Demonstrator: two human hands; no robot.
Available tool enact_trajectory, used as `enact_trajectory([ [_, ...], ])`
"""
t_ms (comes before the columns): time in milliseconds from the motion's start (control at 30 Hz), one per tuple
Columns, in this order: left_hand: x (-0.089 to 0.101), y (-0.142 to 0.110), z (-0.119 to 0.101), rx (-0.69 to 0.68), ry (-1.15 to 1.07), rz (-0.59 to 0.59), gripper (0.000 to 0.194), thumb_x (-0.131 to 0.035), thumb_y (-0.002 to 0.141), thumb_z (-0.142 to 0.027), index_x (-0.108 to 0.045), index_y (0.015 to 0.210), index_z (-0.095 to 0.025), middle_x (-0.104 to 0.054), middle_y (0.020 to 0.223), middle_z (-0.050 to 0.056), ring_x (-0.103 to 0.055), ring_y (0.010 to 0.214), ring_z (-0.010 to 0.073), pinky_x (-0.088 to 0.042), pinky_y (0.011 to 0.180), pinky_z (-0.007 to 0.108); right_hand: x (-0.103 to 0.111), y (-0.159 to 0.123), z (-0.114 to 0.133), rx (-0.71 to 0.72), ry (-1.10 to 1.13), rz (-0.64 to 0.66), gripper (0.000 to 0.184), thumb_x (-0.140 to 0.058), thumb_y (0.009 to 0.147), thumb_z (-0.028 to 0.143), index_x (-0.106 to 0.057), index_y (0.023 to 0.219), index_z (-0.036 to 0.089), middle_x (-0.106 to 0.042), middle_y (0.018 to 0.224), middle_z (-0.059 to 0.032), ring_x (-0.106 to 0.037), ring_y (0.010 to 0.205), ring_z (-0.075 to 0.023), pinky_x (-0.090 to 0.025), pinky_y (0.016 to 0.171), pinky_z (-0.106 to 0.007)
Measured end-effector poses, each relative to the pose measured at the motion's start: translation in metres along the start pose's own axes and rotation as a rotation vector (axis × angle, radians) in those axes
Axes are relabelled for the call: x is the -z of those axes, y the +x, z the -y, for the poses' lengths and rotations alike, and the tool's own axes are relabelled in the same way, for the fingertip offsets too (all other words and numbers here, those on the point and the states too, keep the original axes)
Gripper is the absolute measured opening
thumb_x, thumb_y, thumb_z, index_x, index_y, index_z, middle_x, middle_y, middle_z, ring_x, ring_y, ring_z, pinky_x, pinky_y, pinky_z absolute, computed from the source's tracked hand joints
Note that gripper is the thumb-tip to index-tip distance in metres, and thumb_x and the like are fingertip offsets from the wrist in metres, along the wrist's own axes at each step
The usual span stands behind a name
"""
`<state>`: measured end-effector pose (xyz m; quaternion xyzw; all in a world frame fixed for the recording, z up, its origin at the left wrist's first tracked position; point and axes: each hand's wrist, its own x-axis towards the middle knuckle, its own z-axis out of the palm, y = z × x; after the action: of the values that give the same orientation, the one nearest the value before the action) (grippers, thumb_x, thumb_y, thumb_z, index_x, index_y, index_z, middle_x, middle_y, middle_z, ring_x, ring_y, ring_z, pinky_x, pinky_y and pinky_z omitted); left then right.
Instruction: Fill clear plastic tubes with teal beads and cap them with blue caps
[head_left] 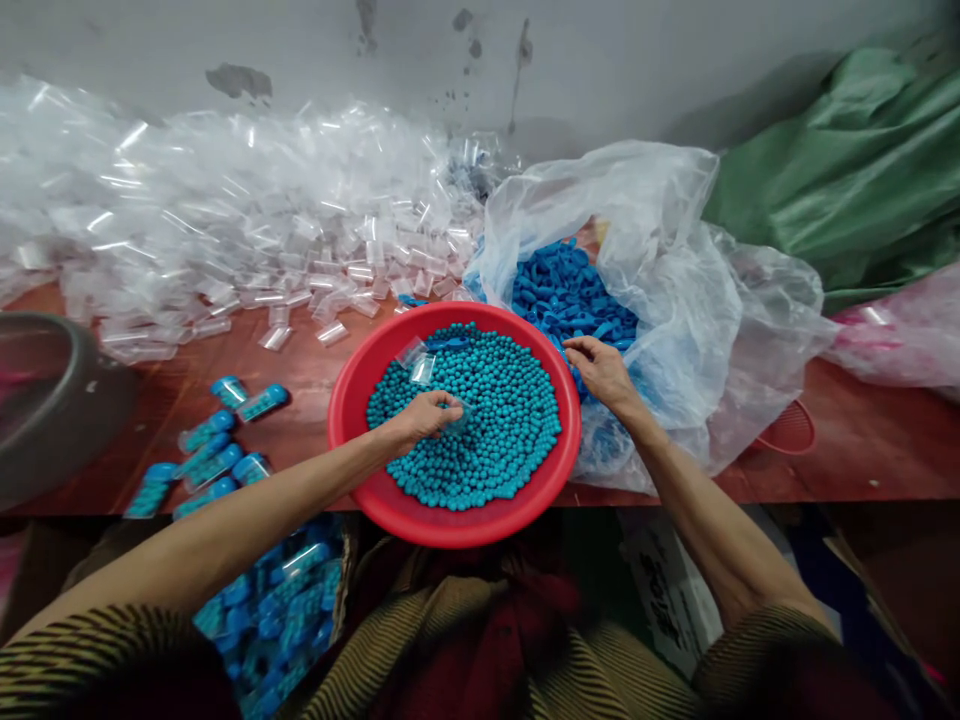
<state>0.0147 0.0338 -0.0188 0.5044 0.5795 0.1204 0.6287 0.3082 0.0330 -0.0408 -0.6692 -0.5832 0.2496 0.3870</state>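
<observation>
A red basin (343, 432) full of small turquoise balls (495, 440) sits at the table's front edge. Over the balls, my left hand (429, 416) is closed on a clear plastic tube (456, 414), partly hidden by the fingers. Two more clear tubes (422, 369) lie on the balls behind it, near a flat blue piece (448, 343). My right hand (600, 372) is at the basin's right rim with its fingertips pinched together; what they hold, if anything, is not clear. Just beyond it, blue plastic pieces (566, 285) fill an open clear bag (667, 220).
Clear tubes (300, 230) are heaped along the wall. Several filled, blue-capped tubes (206, 455) lie left of the basin, with more in a box (277, 610) below. A grey tub (90, 400) stands at far left; green sheeting (847, 180) and a red basket (791, 430) are right.
</observation>
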Motion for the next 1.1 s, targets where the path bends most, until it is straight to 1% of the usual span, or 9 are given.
enact_trajectory([
  [100, -0.009, 0.006, -0.001, -0.109, 0.113, -0.115, 0.01, -0.061, 0.066, -0.02, -0.057, 0.074, -0.015, -0.051, 0.058, -0.005, -0.046, 0.053, 0.0081, -0.037, 0.052, 0.02, 0.001, -0.002, -0.005, 0.028, -0.067, 0.035, 0.029, -0.047, 0.083, 0.031, -0.065, 0.098, 0.015, -0.067, 0.094, -0.008, -0.061, 0.087, -0.0204, -0.047, 0.083, -0.036],
  [200, -0.017, 0.015, 0.0, -0.048, 0.114, -0.173, 0.015, -0.055, 0.073, -0.019, -0.051, 0.087, -0.015, -0.053, 0.061, -0.003, -0.051, 0.053, 0.0093, -0.042, 0.053, 0.021, 0.008, 0.004, -0.011, 0.032, -0.362, 0.064, 0.036, -0.049, 0.084, 0.029, -0.058, 0.116, 0.014, -0.06, 0.111, -0.0143, -0.057, 0.103, -0.0263, -0.044, 0.088, -0.04],
  [333, -0.02, 0.021, 0.006, 0.008, 0.195, -0.189, 0.037, -0.053, 0.074, -0.015, -0.044, 0.11, -0.016, -0.053, 0.061, -0.004, -0.053, 0.051, 0.0118, -0.043, 0.052, 0.023, 0.013, 0.017, -0.025, -0.116, -0.708, 0.391, 0.065, -0.058, 0.081, 0.04, -0.038, 0.136, 0.013, -0.047, 0.128, -0.0224, -0.053, 0.11, -0.0358, -0.043, 0.086, -0.044],
  [433, -0.017, 0.012, 0.009, -0.079, 0.57, -0.194, 0.051, -0.056, 0.073, -0.017, -0.044, 0.122, -0.02, -0.056, 0.068, -0.001, -0.057, 0.061, 0.0155, -0.043, 0.058, 0.025, 0.005, 0.018, -0.034, -0.102, -0.744, 0.531, 0.062, -0.056, 0.081, 0.046, -0.041, 0.133, 0.015, -0.048, 0.129, -0.0205, -0.056, 0.106, -0.0339, -0.044, 0.085, -0.04],
  [567, -0.015, -0.004, 0.006, -0.381, 1.303, -0.129, 0.046, -0.042, 0.084, -0.018, -0.047, 0.129, -0.027, -0.055, 0.106, 0.011, -0.059, 0.088, 0.0238, -0.046, 0.067, 0.032, -0.003, 0.011, -0.033, 0.046, -0.838, 0.437, 0.045, -0.048, 0.086, 0.043, -0.052, 0.121, 0.014, -0.058, 0.115, -0.0178, -0.058, 0.101, -0.0309, -0.044, 0.08, -0.036],
  [667, -0.016, -0.006, 0.005, -0.503, 1.508, 0.023, 0.04, -0.03, 0.088, -0.012, -0.054, 0.119, -0.023, -0.052, 0.113, 0.013, -0.058, 0.093, 0.0241, -0.046, 0.072, 0.034, 0.0, 0.011, -0.032, 0.108, -0.818, 0.418, 0.037, -0.049, 0.085, 0.039, -0.058, 0.112, 0.015, -0.063, 0.109, -0.015, -0.059, 0.098, -0.0288, -0.044, 0.075, -0.033],
  [767, -0.016, -0.002, 0.01, -0.475, 1.445, 0.136, 0.028, -0.035, 0.088, -0.014, -0.057, 0.104, -0.017, -0.055, 0.109, 0.014, -0.059, 0.091, 0.0239, -0.046, 0.077, 0.037, 0.009, 0.017, -0.04, 0.038, -0.7, 0.384, 0.032, -0.053, 0.081, 0.037, -0.062, 0.104, 0.017, -0.067, 0.103, -0.0102, -0.061, 0.093, -0.0247, -0.043, 0.073, -0.03],
  [900, -0.019, 0.01, 0.014, -0.129, 1.0, 0.081, 0.008, -0.055, 0.079, -0.02, -0.058, 0.084, -0.014, -0.062, 0.093, 0.014, -0.059, 0.093, 0.0272, -0.045, 0.075, 0.034, 0.016, 0.023, -0.056, -0.036, -0.528, 0.172, 0.024, -0.05, 0.079, 0.026, -0.066, 0.094, 0.017, -0.069, 0.093, -0.0066, -0.062, 0.087, -0.0213, -0.043, 0.075, -0.029],
  [1100, -0.043, 0.042, -0.003, 0.116, 0.498, 0.185, 0.021, -0.054, 0.081, -0.028, -0.047, 0.066, -0.017, -0.057, 0.056, 0.004, -0.055, 0.045, 0.0154, -0.037, 0.042, 0.023, 0.008, 0.023, -0.058, 0.114, -0.261, -0.09, 0.026, -0.047, 0.075, 0.02, -0.064, 0.093, 0.013, -0.067, 0.099, -0.012, -0.06, 0.093, -0.0225, -0.043, 0.087, -0.036],
])
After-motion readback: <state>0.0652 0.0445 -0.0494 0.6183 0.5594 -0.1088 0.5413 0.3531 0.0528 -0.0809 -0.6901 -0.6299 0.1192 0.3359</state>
